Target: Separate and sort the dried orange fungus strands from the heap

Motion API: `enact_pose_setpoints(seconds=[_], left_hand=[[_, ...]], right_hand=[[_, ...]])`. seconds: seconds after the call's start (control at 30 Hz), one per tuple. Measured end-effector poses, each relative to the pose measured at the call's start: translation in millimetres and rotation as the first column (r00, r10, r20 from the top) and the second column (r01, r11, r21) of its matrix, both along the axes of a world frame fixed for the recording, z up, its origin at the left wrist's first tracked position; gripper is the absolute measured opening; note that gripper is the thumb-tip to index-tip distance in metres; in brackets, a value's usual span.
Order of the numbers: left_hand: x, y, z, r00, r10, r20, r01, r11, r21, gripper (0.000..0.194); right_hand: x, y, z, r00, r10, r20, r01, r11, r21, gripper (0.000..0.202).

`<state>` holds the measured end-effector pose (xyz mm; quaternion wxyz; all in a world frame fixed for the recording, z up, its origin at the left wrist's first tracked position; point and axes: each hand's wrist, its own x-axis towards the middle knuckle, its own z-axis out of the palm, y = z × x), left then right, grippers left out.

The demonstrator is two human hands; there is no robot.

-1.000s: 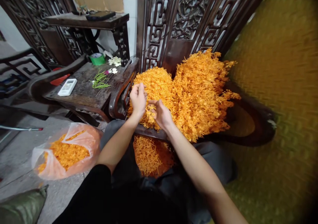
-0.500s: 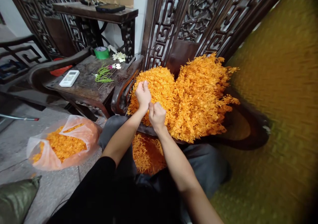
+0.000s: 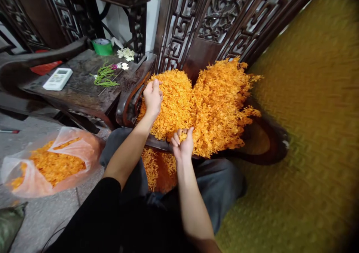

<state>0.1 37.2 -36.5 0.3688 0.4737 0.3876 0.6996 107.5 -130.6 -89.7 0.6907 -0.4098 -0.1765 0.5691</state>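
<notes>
Dark carved wood [image 3: 206, 51] backs frilly, bright orange sprigs [image 3: 220, 109], shaggily heaped.

Your one view looks from your head, facing forward and down along your forearms [image 3: 128, 152]; your left hand [image 3: 153, 97] and right hand [image 3: 183, 144] sit near, mid-frame, the carved chair back [image 3: 204, 50] stands farther off at the top, and the floor [image 3: 63, 212] shows lower left.

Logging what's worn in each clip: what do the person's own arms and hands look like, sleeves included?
The left hand and right hand are bare, with no gloves, rings or watch visible. The left sleeve is plain, black and short; both forearms are uncovered. The right sleeve cannot be made out clearly.
</notes>
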Motion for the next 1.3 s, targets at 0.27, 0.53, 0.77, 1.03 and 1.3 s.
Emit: enact_pose_setpoints(seconds=[0.27, 0.53, 0.77, 1.03, 1.3], left_hand=[[-7.4, -95.5, 20.2, 0.732, -0.403, -0.550, 0.420, 0.902, -0.101, 0.035], [-6.2, -91.9, 18.1, 0.641, -0.322, -0.696, 0.459, 0.888, 0.012, 0.022], [-15.0, -90.3, 10.5, 0.657, -0.129, -0.743, 0.456, 0.853, 0.256, 0.037], [1.5, -91.0, 0.0, 0.500, 0.528, -0.687, 0.159, 0.723, 0.672, 0.031], [3.8, -80.0, -6.8, 0.572, 0.477, -0.668, 0.100, 0.767, 0.633, 0.030]], right_hand=[[2.4, 35.9, 55.5, 0.996, -0.086, 0.037, 0.082, 0.990, 0.113, 0.048], [0.7, 46.8, 60.8, 0.754, -0.310, 0.580, 0.148, 0.939, 0.310, 0.050], [13.6, 59.7, 61.6, 0.721, -0.141, 0.679, -0.080, 0.956, 0.284, 0.058], [24.3, 101.9, 62.2, 0.733, -0.214, 0.645, 0.092, 0.972, 0.218, 0.066], [13.5, 125.6, 61.6, 0.701, -0.263, 0.663, 0.191, 0.965, 0.180, 0.064]])
